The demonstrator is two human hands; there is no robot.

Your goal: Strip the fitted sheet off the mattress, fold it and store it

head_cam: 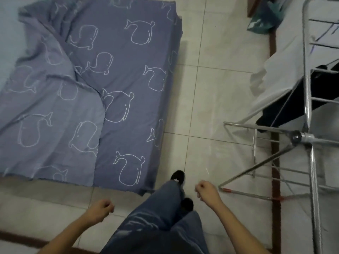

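Note:
A blue-grey fitted sheet (117, 74) with white whale outlines covers the right part of a mattress lying on the floor. Its left side is peeled back and folded over onto itself, baring pale blue mattress (9, 43) at the far left. The near right corner still wraps the mattress edge. My left hand (102, 208) hangs over the tiles below the mattress's near edge, fingers curled, holding nothing. My right hand (205, 189) hangs to the right of my legs, fingers also curled and empty. Neither hand touches the sheet.
A metal drying rack (308, 114) stands at the right with dark and white cloth on it. A green bag (264, 21) sits at the top right. Pale floor tiles (216, 92) run between mattress and rack. My jeans and black shoes (178, 176) are in the lower middle.

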